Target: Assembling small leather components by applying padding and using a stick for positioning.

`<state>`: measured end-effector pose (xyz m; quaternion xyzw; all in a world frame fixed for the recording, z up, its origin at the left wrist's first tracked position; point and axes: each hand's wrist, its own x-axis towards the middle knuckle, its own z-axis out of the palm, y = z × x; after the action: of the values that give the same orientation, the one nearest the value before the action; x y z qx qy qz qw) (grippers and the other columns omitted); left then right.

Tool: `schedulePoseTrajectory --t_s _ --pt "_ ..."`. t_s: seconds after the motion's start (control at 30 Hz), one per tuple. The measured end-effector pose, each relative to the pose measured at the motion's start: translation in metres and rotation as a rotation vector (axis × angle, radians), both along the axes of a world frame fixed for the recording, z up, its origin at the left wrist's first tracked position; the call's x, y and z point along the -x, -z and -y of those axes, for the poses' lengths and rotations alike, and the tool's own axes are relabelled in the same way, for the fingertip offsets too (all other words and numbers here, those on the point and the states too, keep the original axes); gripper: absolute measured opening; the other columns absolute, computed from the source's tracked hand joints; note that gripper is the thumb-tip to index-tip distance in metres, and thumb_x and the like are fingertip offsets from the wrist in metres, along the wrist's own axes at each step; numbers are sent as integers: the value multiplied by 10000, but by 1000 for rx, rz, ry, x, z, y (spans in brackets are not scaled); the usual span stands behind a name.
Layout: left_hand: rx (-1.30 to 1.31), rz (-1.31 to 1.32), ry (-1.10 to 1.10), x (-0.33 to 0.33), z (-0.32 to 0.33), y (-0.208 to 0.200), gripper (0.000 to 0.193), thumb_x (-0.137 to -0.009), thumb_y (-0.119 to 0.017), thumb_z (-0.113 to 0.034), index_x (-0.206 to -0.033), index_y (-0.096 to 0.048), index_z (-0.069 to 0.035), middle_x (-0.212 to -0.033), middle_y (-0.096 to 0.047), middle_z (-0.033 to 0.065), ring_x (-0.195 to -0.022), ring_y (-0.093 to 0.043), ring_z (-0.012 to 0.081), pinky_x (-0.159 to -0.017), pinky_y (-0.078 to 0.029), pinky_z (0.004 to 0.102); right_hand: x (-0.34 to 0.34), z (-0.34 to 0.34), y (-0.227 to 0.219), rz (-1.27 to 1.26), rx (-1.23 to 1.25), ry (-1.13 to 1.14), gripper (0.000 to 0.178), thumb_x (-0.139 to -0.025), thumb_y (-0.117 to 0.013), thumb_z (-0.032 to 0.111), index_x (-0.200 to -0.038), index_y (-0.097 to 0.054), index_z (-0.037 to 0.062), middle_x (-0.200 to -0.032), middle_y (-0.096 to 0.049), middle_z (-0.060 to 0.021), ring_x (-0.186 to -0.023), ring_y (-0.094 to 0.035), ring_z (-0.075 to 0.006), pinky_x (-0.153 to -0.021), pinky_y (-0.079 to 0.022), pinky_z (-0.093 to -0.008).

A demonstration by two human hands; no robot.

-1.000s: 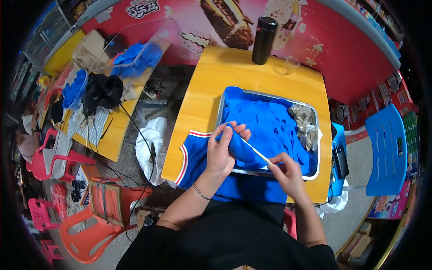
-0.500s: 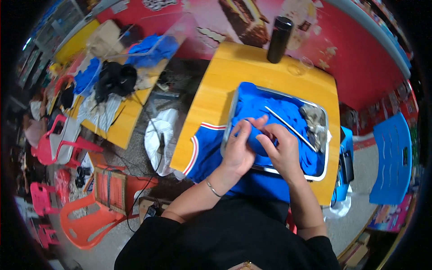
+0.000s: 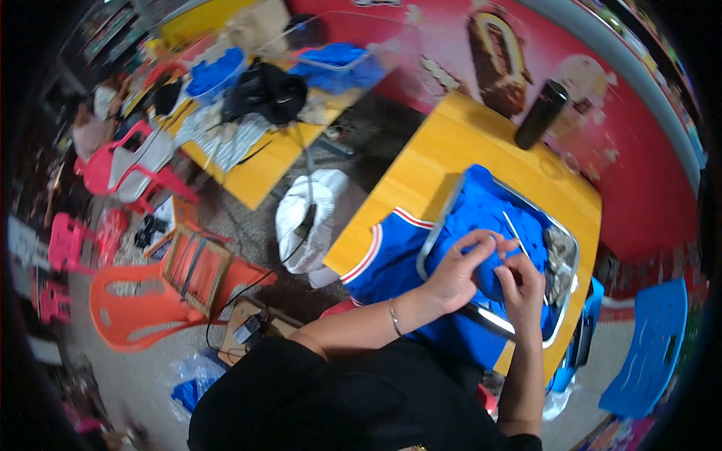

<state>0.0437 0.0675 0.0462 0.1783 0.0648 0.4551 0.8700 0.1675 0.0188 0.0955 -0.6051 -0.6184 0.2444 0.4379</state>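
Note:
A blue garment (image 3: 406, 252) with red and white trim lies over a metal tray (image 3: 440, 218) on a yellow table (image 3: 444, 150). My left hand (image 3: 459, 270) pinches the blue cloth over the tray, a bracelet on its wrist. My right hand (image 3: 519, 282) sits close beside it and holds a thin white stick (image 3: 515, 225) that points up and away. A grey crumpled lump (image 3: 560, 252) lies at the tray's right end.
A black bottle (image 3: 541, 114) stands at the table's far edge. A white bag (image 3: 308, 218) lies on the floor to the left. A second yellow table (image 3: 256, 158) holds blue and black items. Orange (image 3: 143, 308) and pink chairs stand left, a blue chair (image 3: 650, 349) right.
The view has swung, so the table sits further right. My hands came together over the blue cloth, and the white stick now stands steeper in my right hand.

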Motion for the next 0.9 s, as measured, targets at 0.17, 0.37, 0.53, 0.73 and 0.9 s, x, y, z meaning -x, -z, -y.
schedulePoseTrajectory --t_s 0.17,0.37,0.53,0.73,0.9 --pt "93 -26 3 9 -8 -6 182 -914 -506 -188 -1078 -541 -119 -1126 -587 94 -1071 -534 196 -892 -446 324 -24 3 -43 -9 19 -186 125 -766 -663 71 -738 -560 5 -657 -537 -43 -593 -502 -116 -538 -394 -239" --pt "319 46 335 -22 9 -22 620 -933 -248 -520 -1379 -271 -89 -1408 -321 137 -1317 -268 257 -1091 -175 425 -61 6 -5 146 -84 -156 113 -834 -586 129 -837 -584 16 -780 -610 -92 -682 -568 -148 -618 -446 -292" --pt "522 137 288 -33 9 -4 747 -891 -261 -592 -1408 -188 -58 -1453 -230 140 -1327 -236 285 -1101 -102 471 -81 49 -31 -687 -183 -379 171 -847 -607 177 -810 -542 23 -774 -546 -43 -764 -545 -118 -664 -435 -277" --pt "188 -171 640 -72 49 -16 674 -914 -275 -551 -1332 -363 -30 -1417 -296 164 -1303 -295 288 -1092 -178 447 -127 114 6 84 -124 4 137 -824 -618 182 -827 -562 58 -729 -592 -84 -665 -587 -248 -574 -448 -326" --pt "105 -285 634 -76 36 -1 477 -953 -343 -393 -1204 -488 -14 -1213 -530 180 -1132 -502 301 -1030 -329 447 -196 274 10 -49 272 270 223 -807 -662 233 -756 -558 42 -642 -531 -9 -597 -499 -102 -537 -401 -268"
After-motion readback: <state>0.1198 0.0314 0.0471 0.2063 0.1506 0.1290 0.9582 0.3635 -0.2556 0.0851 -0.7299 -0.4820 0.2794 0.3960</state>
